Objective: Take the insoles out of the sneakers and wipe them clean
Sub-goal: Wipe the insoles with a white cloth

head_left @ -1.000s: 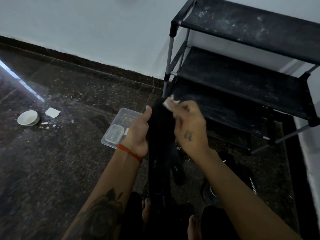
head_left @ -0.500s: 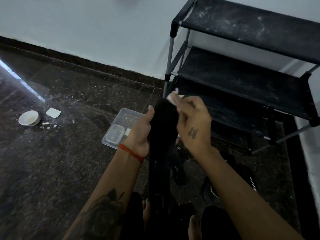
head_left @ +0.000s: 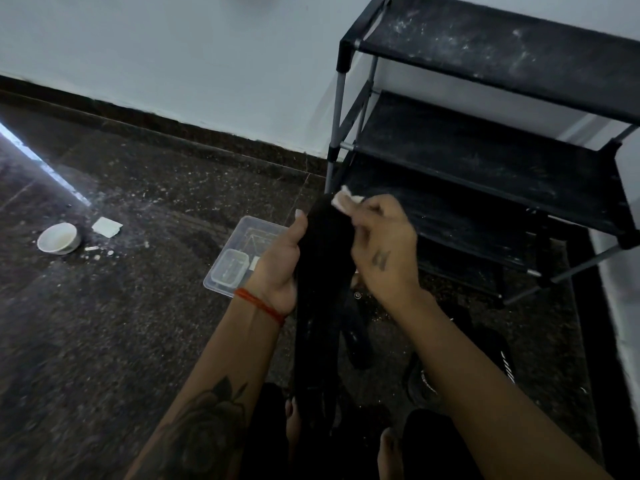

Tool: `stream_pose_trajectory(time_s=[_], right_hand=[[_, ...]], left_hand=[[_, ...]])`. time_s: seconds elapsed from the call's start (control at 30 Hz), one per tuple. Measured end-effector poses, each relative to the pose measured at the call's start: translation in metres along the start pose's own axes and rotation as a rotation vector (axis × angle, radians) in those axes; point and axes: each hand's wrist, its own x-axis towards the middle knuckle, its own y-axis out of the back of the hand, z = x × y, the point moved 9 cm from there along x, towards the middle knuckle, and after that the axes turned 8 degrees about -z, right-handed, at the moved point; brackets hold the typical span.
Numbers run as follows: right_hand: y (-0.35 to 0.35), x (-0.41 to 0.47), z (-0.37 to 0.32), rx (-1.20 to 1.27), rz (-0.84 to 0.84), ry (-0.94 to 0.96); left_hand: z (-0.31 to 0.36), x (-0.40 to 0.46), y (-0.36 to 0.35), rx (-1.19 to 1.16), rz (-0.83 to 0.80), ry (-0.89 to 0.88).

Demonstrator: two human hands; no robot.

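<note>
Over dark floor, left hand (head_left: pixel 280 261) gripping black insole (head_left: pixel 322 271), right hand (head_left: pixel 384 247) pinching white wipe (head_left: pixel 343 199)

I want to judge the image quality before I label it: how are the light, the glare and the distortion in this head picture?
Head view: dim overall, so the black insole gripped by the left hand shows little detail; a bright glare streak crosses the floor at far left; the wide angle slants the shoe rack; the white wipe in the right hand looks soft.
</note>
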Motion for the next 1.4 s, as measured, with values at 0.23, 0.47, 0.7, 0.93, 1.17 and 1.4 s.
stream_pose_trajectory(time_s=[0.23, 0.47, 0.7, 0.93, 1.17, 1.4], right_hand=[[-0.008, -0.012, -0.018, -0.054, -0.105, 0.141], [-0.016, -0.005, 0.005, -0.098, -0.125, 0.026], [0.009, 0.001, 0.04, 0.377, -0.009, -0.338], [-0.02, -0.007, 0.013, 0.24, -0.194, -0.227], [0.002, -0.004, 0.032, 0.309, 0.016, -0.338], [0.033, -0.001, 0.023, 0.049, 0.228, -0.214]], left_hand=[[-0.002, 0.004, 0.005, -0.033, -0.003, -0.001], [-0.003, 0.005, 0.015, 0.012, 0.054, 0.001], [-0.007, 0.004, 0.015, -0.059, 0.051, 0.043], [-0.005, 0.007, 0.015, -0.015, 0.061, 0.005], [-0.008, 0.002, -0.001, 0.029, -0.016, 0.054], [-0.016, -0.005, -0.003, 0.038, -0.026, 0.19]])
